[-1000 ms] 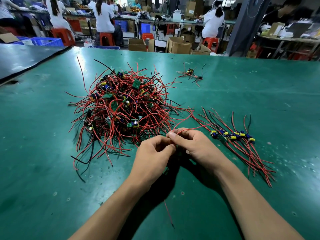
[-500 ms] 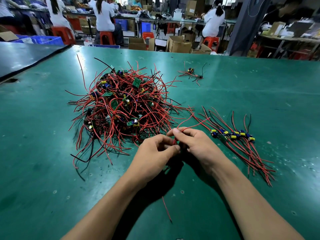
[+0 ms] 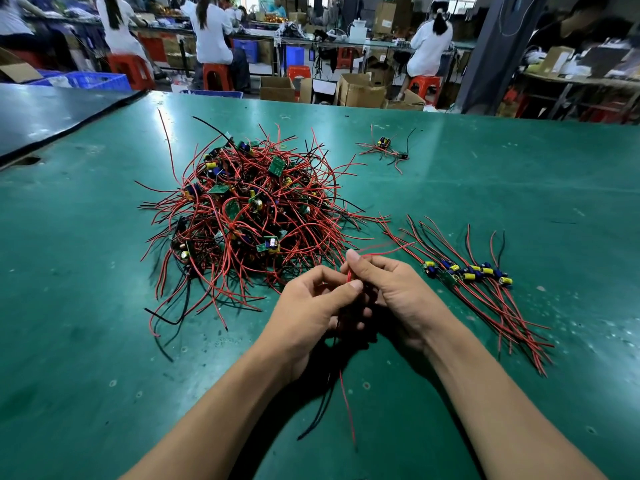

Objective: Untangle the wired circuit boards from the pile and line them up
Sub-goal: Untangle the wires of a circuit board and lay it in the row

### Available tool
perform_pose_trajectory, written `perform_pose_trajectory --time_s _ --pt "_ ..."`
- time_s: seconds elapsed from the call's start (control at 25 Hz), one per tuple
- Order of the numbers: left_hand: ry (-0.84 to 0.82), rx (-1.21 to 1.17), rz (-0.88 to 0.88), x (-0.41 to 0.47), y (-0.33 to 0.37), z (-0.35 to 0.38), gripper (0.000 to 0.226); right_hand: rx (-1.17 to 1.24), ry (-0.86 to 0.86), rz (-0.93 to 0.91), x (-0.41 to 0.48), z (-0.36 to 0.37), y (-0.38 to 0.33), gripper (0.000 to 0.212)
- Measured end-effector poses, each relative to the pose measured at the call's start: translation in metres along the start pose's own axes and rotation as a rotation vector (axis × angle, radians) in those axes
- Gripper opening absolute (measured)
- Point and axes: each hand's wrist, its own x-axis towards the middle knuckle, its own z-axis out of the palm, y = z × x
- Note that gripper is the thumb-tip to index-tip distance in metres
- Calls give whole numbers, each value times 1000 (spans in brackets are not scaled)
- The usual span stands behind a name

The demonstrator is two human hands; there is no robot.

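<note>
Closest to you, both forearms reach in from the bottom edge and meet above the green table point(image 3: 86, 306). Your left hand point(image 3: 311, 306) is curled, its thumb pressing a red wire point(image 3: 348, 407) against the fingers of your right hand point(image 3: 391, 296). The right hand is curled too, knuckles up, and its index finger pinches the same wire from the far side. Both hands hold that one wired piece. Its red wire and a black wire point(image 3: 318, 410) hang below your palms toward you, and I cannot tell where its board sits, as your hands hide it.

Just to the right of your right hand lies the row point(image 3: 467, 271) of sorted boards, side by side with their leads trailing toward you. Beyond your left hand, the tangled pile point(image 3: 249, 216) sits near the table's middle. Farther back to the right, a small stray cluster point(image 3: 384, 147) lies apart. Past the table edge are cardboard boxes point(image 3: 360, 90) and people point(image 3: 211, 32) seated on red stools point(image 3: 214, 76).
</note>
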Motion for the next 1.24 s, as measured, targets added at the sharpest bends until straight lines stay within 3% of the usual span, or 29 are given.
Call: perform_pose_trajectory --time_s 0.2,0.4,0.48,0.6,0.92,1.12,1.24 --pt "238 367 230 4 -10 -6 15 -139 -40 -47 -3 0 6 20" --pt "188 515 246 3 -10 -6 15 -281 56 -121 1 -4 4 15" --pt "92 482 222 3 -7 -5 5 -285 45 -111 0 -7 1 17" --pt "32 303 106 2 -4 -3 28 -247 15 -76 -2 -7 -1 19" --pt "19 347 169 2 -6 -3 26 -275 -72 -60 -4 -9 -2 14" --pt "-40 362 119 4 -3 -7 16 -350 -19 -80 -1 -12 -2 12" --pt "-44 287 39 4 2 -7 16 -243 -13 -77 -2 -12 0 13"
